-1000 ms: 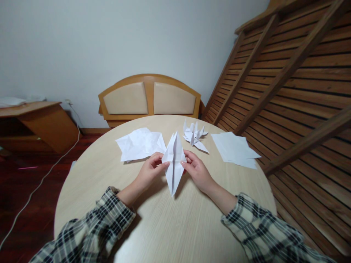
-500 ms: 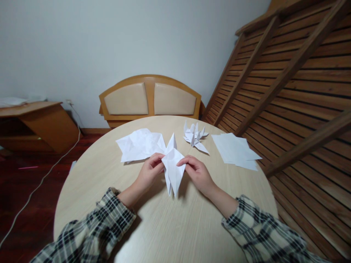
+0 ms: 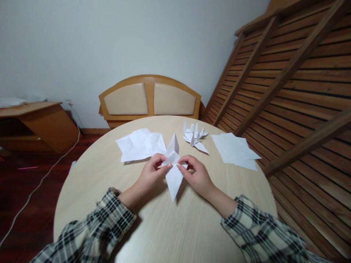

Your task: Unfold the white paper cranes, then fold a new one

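Note:
Between my two hands is a folded white origami paper (image 3: 173,182), with one point toward me and another pointing away. My left hand (image 3: 152,170) pinches its left side, the thumb resting on the middle crease. On the right side, my right hand (image 3: 196,173) grips it the same way, thumb tip close to the other thumb. The fingers beneath the paper are partly hidden. Just beyond it to the right stands a small cluster of folded paper cranes (image 3: 194,135). Creased white sheets (image 3: 139,144) lie beyond my left hand.
Flat white paper sheets (image 3: 233,149) lie at the right of the round wooden table (image 3: 90,190). A padded headboard (image 3: 149,96) stands behind it. Slatted wooden boards (image 3: 296,91) lean on the right. A white cable (image 3: 46,173) crosses the floor at left.
Both thumbs have moved inward onto the middle of the folded paper. Its near part has spread into one broad point, where two narrow points showed before. The other papers have not moved.

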`<state>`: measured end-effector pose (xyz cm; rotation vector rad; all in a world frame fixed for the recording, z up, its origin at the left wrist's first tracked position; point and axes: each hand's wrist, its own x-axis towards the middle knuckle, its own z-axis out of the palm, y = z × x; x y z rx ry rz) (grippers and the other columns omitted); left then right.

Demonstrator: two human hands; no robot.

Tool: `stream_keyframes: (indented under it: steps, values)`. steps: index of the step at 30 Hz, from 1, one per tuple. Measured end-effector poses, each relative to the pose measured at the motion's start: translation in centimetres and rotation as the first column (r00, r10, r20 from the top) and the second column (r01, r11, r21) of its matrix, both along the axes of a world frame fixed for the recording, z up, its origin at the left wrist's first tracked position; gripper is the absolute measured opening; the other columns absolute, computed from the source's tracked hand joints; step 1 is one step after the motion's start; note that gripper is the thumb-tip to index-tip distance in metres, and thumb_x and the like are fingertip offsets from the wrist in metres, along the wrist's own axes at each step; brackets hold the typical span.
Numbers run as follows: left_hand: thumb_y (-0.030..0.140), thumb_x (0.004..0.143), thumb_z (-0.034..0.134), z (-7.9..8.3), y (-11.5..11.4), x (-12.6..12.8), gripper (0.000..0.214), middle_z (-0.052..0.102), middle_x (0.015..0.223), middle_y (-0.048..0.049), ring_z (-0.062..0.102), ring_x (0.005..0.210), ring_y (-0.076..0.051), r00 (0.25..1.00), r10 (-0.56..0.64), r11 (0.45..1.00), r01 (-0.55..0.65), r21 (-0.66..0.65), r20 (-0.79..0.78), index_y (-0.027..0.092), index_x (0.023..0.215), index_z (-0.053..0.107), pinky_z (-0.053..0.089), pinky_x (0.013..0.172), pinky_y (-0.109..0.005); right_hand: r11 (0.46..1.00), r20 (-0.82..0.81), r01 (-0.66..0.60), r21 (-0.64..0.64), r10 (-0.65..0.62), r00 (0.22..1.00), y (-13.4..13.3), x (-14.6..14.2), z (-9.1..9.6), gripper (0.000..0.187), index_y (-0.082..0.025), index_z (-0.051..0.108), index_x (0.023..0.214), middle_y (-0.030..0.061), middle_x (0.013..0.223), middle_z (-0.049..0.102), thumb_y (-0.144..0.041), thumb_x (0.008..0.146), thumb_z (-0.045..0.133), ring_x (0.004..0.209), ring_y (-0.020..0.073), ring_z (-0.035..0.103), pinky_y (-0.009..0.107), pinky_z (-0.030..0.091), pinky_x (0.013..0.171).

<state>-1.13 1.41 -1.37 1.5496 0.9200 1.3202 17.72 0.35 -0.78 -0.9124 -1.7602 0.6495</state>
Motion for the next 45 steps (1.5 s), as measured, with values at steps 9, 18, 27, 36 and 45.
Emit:
stream_keyframes:
  steps: [9,18,27,36,45]
  values:
    - [0.032,0.079,0.072,0.4,-0.6,0.1,0.012,0.06,0.095,-0.0074,0.055,0.092,-0.021,0.997,-0.052,0.996,0.055,0.069,-0.05,0.02,0.079,0.071,0.047,0.073,-0.03,0.995,-0.104,0.034,0.092,-0.024,0.994,0.3,0.7,0.3,0.025,-0.033,0.072,0.112,0.0068,0.127,0.057,-0.034,0.097,0.052,0.12,0.0227,0.053,0.047,0.041,0.108]
    - [0.032,0.082,0.071,1.2,-1.3,-0.2,0.012,0.056,0.119,-0.0106,0.051,0.119,-0.028,0.996,-0.049,0.993,0.057,0.1,-0.081,0.022,0.076,0.075,0.039,0.104,-0.044,0.915,-0.487,-0.238,-0.326,0.054,0.872,0.9,0.3,-0.7,0.035,-0.027,0.07,0.116,0.0066,0.124,0.068,-0.049,0.093,0.058,0.111,0.0225,0.063,0.041,0.049,0.097]
    - [0.037,0.076,0.075,1.0,-1.0,0.1,0.019,0.067,0.096,-0.0055,0.059,0.082,-0.019,0.965,0.067,0.984,-0.021,-0.179,0.253,0.02,0.08,0.068,0.048,0.074,-0.032,0.9,-0.197,-0.201,-0.386,0.132,0.971,0.8,0.1,-0.7,0.07,-0.021,0.068,0.071,0.0053,0.075,0.07,-0.079,0.089,0.033,0.075,0.0203,0.064,0.037,0.053,0.079]
    - [0.035,0.071,0.08,0.0,0.1,-0.3,0.024,0.06,0.07,0.0027,0.051,0.061,-0.009,0.917,0.104,0.937,0.039,-0.346,0.385,0.016,0.076,0.066,0.039,0.057,-0.02,0.987,-0.067,-0.105,-0.121,0.098,0.993,0.2,0.3,-0.4,0.027,-0.023,0.06,0.093,0.0027,0.084,0.06,-0.049,0.095,0.051,0.078,0.0171,0.058,0.033,0.05,0.076]
    - [0.023,0.071,0.076,-0.5,0.4,0.0,0.013,0.063,0.071,0.0,0.054,0.062,-0.01,0.839,0.143,0.923,0.079,-0.376,0.525,0.014,0.075,0.066,0.042,0.059,-0.022,0.982,0.096,-0.061,0.178,0.045,0.994,-0.3,0.4,-0.1,0.031,-0.03,0.059,0.117,0.0069,0.116,0.052,-0.02,0.087,0.063,0.099,0.0198,0.058,0.04,0.053,0.087]
